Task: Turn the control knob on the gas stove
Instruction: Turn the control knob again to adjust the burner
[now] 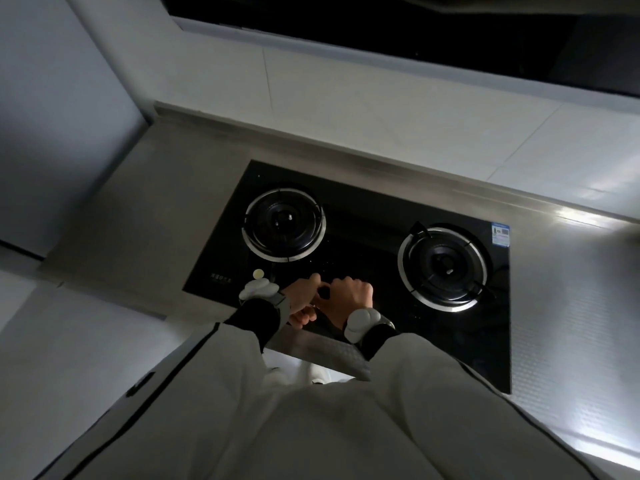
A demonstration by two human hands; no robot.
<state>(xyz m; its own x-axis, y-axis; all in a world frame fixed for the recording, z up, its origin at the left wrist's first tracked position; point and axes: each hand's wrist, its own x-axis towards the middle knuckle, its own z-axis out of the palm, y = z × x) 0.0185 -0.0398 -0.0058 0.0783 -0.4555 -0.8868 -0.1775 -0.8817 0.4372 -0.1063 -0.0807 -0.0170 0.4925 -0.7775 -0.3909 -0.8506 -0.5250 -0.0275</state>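
Looking down from the head cam, both hands crowd the front edge of the black glass two-burner gas stove (367, 216), between the burners. Left hand (300, 301) and right hand (351, 295) are curled tight, fingers nearly touching each other, around a dark spot (324, 292) that's probably the control knob, though it's too dim to say which hand actually grips it. Left round burner ring (284, 224) and right round burner ring (444, 266) sit well apart. Plenty of bare grey steel countertop (568, 323) on the right; a pale wall (52, 133) closes in on the left.
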